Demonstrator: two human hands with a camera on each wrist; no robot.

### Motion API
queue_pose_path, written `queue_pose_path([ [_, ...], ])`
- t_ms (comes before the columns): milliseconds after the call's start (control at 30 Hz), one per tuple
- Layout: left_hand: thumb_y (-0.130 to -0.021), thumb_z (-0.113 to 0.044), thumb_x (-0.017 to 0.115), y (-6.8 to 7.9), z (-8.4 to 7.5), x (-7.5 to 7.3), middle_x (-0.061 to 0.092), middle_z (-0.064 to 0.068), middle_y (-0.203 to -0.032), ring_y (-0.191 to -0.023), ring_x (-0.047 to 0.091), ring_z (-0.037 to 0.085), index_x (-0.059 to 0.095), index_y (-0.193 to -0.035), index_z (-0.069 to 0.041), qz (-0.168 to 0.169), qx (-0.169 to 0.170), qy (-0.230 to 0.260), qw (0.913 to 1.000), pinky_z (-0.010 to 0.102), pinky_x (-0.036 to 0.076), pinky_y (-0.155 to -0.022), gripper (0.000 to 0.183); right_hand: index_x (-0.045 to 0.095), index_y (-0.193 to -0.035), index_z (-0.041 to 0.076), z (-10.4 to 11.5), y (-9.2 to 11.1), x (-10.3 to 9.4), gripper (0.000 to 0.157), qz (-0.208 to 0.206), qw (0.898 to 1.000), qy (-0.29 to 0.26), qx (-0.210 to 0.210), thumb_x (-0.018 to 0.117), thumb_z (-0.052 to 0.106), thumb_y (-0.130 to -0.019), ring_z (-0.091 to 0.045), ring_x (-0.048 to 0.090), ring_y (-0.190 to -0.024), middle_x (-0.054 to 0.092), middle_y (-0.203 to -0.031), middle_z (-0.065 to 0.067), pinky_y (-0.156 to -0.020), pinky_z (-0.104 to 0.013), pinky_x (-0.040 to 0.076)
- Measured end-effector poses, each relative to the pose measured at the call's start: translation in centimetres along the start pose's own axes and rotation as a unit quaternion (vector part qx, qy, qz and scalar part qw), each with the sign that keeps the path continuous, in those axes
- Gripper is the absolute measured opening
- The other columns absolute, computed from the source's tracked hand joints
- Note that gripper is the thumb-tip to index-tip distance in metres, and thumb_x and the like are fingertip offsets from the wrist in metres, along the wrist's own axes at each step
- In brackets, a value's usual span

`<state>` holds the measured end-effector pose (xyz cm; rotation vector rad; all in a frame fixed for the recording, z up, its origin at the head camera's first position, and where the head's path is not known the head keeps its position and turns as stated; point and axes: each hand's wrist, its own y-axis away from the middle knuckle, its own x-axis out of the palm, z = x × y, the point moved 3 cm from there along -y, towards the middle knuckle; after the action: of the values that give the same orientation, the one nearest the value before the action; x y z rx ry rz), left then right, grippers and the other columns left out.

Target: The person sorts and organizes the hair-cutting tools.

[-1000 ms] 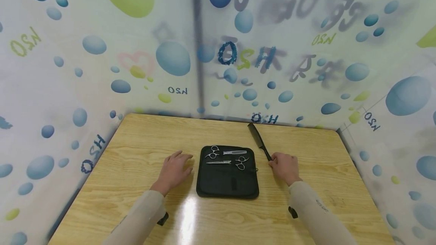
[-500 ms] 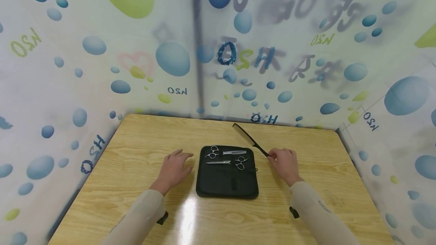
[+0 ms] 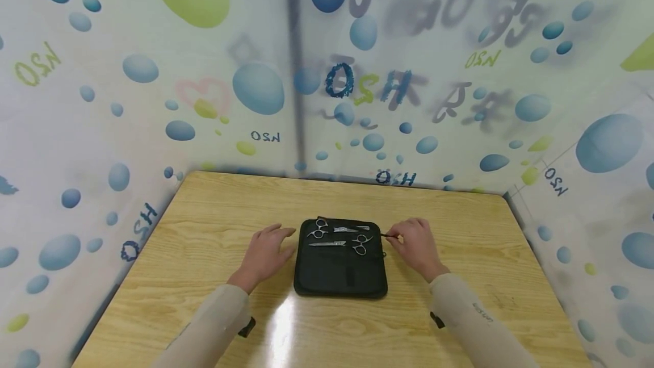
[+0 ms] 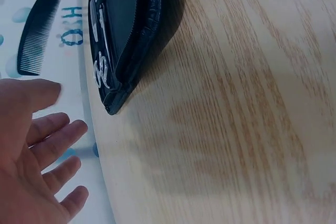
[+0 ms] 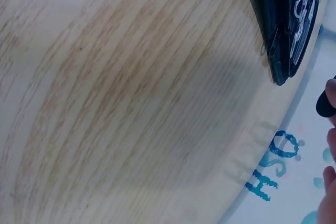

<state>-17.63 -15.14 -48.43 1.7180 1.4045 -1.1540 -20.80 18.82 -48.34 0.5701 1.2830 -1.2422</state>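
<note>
A black comb (image 4: 38, 32) is pinched by its handle in my right hand (image 3: 416, 245), at the right of the case. In the head view the comb crosses the upper part of the open black zip case (image 3: 327, 277), dark against dark and partly over the upper scissors. Two pairs of silver scissors lie in the case: the upper pair (image 3: 317, 234) has its rings at the left, the lower pair (image 3: 360, 249) at the right. My left hand (image 3: 262, 257) is beside the case's left edge, holding nothing, its fingers loosely bent. Only the comb handle's end (image 5: 324, 107) shows in the right wrist view.
The wooden table (image 3: 204, 203) carries the case near its middle. A white wall sheet (image 3: 286, 152) with blue and green drops and lettering rises behind the table and on both sides. A bright light reflection (image 3: 281, 328) falls on the tabletop near the front.
The comb has swung left from beyond the case's upper right corner to over its upper part. My right hand has moved slightly left with it; my left hand has shifted slightly right.
</note>
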Motion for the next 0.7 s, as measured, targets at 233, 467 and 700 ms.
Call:
queue_pose_path([
  [233,-0.101,-0.042,0.049,-0.2,0.0,0.3,0.068,0.003,-0.123,-0.131,0.051,0.031,0.06,-0.132,-0.013,0.02,-0.009,0.047,0.9987,0.057,0.034,-0.11,0.044,0.076,-0.081,0.018,1.1,0.1,0.3,0.008,-0.038,0.996,-0.003,-0.082,0.083,0.017,-0.077,-0.016,0.06,-0.083,0.072,-0.079,0.006,-0.097,-0.044,0.041],
  [467,-0.101,-0.044,0.046,0.0,-0.1,0.6,0.066,0.004,-0.128,-0.126,0.056,0.029,0.066,-0.127,-0.014,0.047,0.015,0.107,0.993,0.05,0.04,-0.109,0.044,0.077,-0.082,0.021,2.1,0.2,0.3,0.009,-0.03,0.991,0.014,-0.128,0.084,0.02,-0.076,-0.014,0.06,-0.084,0.073,-0.08,0.008,-0.095,-0.041,0.042],
  [700,-0.099,-0.045,0.052,-0.1,-0.4,0.7,0.071,0.0,-0.116,-0.117,0.062,0.024,0.071,-0.118,-0.015,0.069,0.039,0.127,0.9887,0.045,0.048,-0.1,0.04,0.077,-0.08,0.022,2.6,0.4,0.8,0.01,-0.047,0.986,0.023,-0.159,0.085,0.02,-0.074,-0.014,0.06,-0.084,0.073,-0.079,0.009,-0.093,-0.039,0.043],
])
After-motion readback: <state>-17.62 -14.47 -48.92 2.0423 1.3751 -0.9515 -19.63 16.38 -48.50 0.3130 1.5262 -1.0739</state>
